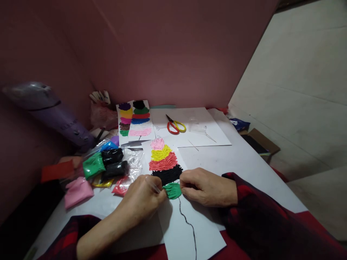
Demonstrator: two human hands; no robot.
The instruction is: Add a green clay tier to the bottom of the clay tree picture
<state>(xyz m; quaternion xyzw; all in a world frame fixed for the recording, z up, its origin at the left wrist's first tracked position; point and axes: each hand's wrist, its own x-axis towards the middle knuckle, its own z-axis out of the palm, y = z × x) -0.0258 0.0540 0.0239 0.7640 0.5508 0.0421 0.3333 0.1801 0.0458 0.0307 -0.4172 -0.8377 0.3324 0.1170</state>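
Note:
A white sheet (pixel 187 231) lies in front of me with a drawn black line and stacked clay bands: pink, yellow, red, black and a green patch (pixel 172 190) at the bottom. My left hand (pixel 141 200) is closed, its fingertips pressed against the green clay's left edge, with a thin clear tool or bag sticking out of its grip. My right hand (pixel 207 187) is curled, its fingers pinching the sheet and the clay's right edge.
Bags of coloured clay (pixel 104 166) lie at the left, with a pink lump (pixel 78 191) and a red piece (pixel 56 170). A finished colour sheet (pixel 134 121) and red-yellow scissors (pixel 175 126) lie on white paper further back. A purple device (pixel 54 112) leans by the wall.

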